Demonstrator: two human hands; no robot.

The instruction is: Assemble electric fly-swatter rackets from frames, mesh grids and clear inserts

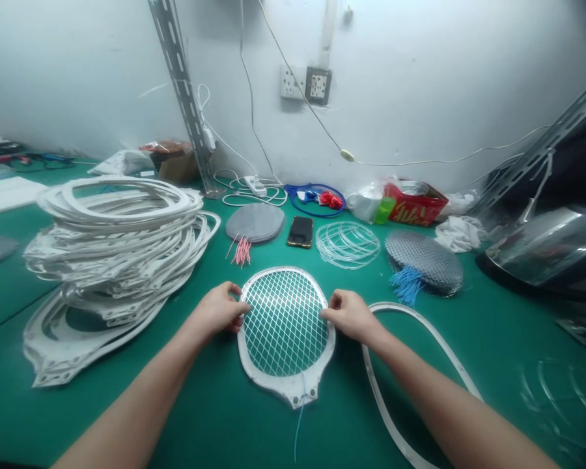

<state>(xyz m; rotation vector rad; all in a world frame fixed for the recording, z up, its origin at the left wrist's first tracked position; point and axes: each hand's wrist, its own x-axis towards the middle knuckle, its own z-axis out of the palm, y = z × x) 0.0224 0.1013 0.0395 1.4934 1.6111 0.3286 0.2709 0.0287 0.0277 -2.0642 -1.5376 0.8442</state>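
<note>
A white plastic racket-shaped frame [328,352] with metal mesh [288,326] across it lies in front of me, its narrow end toward me. From that end a thin blue wire [297,433] trails over the table. My left hand [221,307] pinches the frame's left rim, thumb on the mesh edge. Opposite it, my right hand [349,314] grips the right rim with thumb and curled fingers. A second white frame [378,391] lies partly under my right forearm.
A tall stack of white frames [117,247] stands left. Behind the work lie grey mesh discs [254,223] with red wires, a phone [300,232], clear plastic rings [348,245] and more mesh discs [424,260] with blue wires [407,284]. A metal post [183,91] rises at the back.
</note>
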